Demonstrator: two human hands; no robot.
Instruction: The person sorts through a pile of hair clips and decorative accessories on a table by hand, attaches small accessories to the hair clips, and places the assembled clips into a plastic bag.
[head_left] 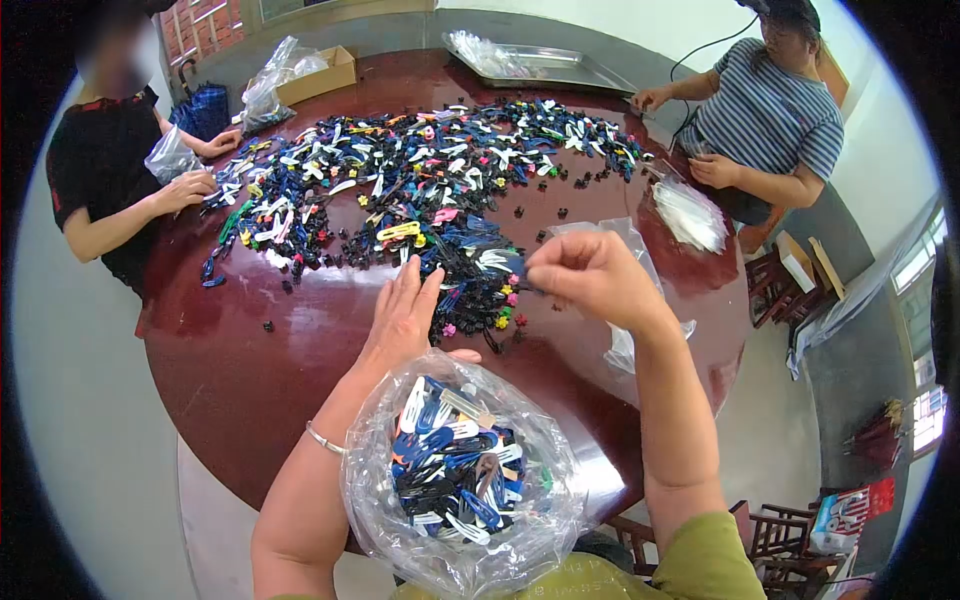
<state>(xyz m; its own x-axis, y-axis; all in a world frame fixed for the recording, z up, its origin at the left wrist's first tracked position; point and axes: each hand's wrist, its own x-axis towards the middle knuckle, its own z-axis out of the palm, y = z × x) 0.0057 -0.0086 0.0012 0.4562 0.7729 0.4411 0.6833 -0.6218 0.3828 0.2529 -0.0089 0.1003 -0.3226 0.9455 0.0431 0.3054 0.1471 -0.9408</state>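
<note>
A wide pile of snap hair clips (pixel 380 170) in black, white and blue, mixed with small flower-shaped and black claw clips, covers the middle of the table. My left hand (pixel 402 315) lies with fingers stretched at the pile's near edge, beside a cluster of black clips (pixel 470 270). Over the right side of that cluster, my right hand (pixel 590 278) is closed in a pinch; what sits between the fingertips is too small to make out. Below my hands, a clear plastic bag (pixel 365 480) stands open, filled with blue, white and black snap clips (pixel 460 455).
The round dark-red table (pixel 230 390) holds plastic bags (pixel 690 215) at right, a metal tray (pixel 580 68) and a cardboard box (pixel 325 75) at the back. One person (pixel 110 190) works at left, another (pixel 770 120) at right. Chairs (pixel 780 540) stand lower right.
</note>
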